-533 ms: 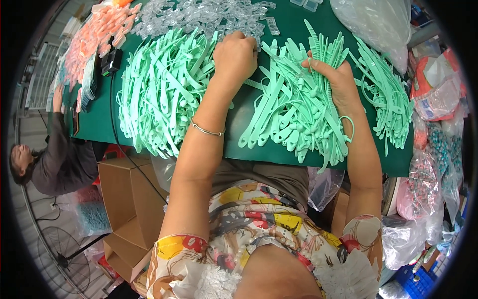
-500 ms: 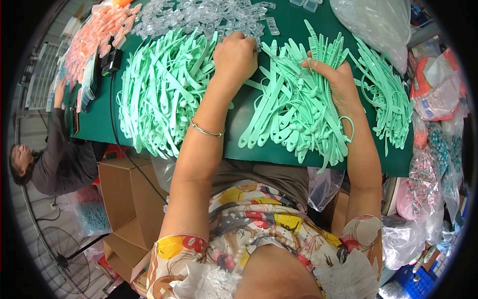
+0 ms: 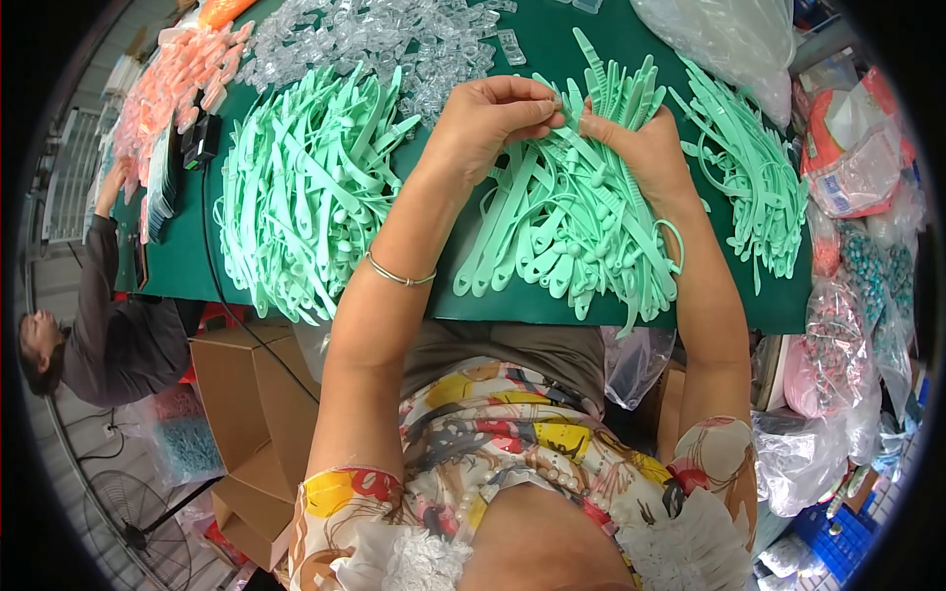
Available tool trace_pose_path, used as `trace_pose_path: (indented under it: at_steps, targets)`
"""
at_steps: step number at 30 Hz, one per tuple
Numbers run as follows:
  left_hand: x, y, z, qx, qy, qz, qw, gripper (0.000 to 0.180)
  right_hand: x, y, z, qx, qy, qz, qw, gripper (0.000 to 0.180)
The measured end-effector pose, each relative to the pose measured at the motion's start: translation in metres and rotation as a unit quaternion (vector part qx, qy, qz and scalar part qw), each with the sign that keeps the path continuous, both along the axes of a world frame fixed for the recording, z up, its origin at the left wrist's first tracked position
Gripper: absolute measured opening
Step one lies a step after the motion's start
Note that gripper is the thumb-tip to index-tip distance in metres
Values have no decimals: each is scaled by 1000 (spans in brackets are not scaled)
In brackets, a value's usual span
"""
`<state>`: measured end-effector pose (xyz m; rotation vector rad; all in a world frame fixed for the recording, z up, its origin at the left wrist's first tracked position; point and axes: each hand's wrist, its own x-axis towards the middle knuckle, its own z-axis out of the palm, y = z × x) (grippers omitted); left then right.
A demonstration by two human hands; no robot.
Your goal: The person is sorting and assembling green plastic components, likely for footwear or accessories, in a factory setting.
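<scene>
My right hand (image 3: 645,153) is closed round the upper ends of a bunch of mint-green ribbed plastic straps (image 3: 581,222). Their rounded, slotted ends fan out toward the table's near edge, and one looped strap lies against my right wrist. My left hand (image 3: 503,113) pinches with thumb and fingertips right beside the strap tips, close to my right thumb. Whatever sits in that pinch is mostly hidden by the fingers. Past my left hand lies a heap of small clear plastic pieces (image 3: 345,44). A larger pile of the same green straps (image 3: 305,197) is left of my left forearm.
More green straps (image 3: 754,177) lie at the right of the green table (image 3: 493,307), below a clear plastic bag (image 3: 719,44). Peach-coloured pieces (image 3: 182,79) and a black box with a cable (image 3: 200,143) are at the left. A co-worker (image 3: 99,305) sits there. An open carton (image 3: 246,394) stands below.
My left hand has come away from the clear pieces, moving right and nearer to meet the strap tips at my right hand. My right hand keeps its hold on the straps.
</scene>
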<state>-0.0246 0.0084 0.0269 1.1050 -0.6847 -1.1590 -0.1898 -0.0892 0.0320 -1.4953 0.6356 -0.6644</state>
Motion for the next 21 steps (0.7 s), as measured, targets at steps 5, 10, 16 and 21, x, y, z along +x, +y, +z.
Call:
trace_pose_path:
  at_steps: [5,10,16,21]
  targets:
    - [-5,0,-1,30,-31,5,999,12,1,2,-4,-24,-6,-7,1000,25]
    - [-5,0,-7,44,-57,-12,997,12,1,2,-7,-49,-9,-6,999,24]
    - [-8,2,0,56,-40,-8,998,13,1,1,-9,-72,5,-5,997,27]
    - [-7,1,-3,55,-43,-10,998,13,1,0,-8,-85,21,-1,996,27]
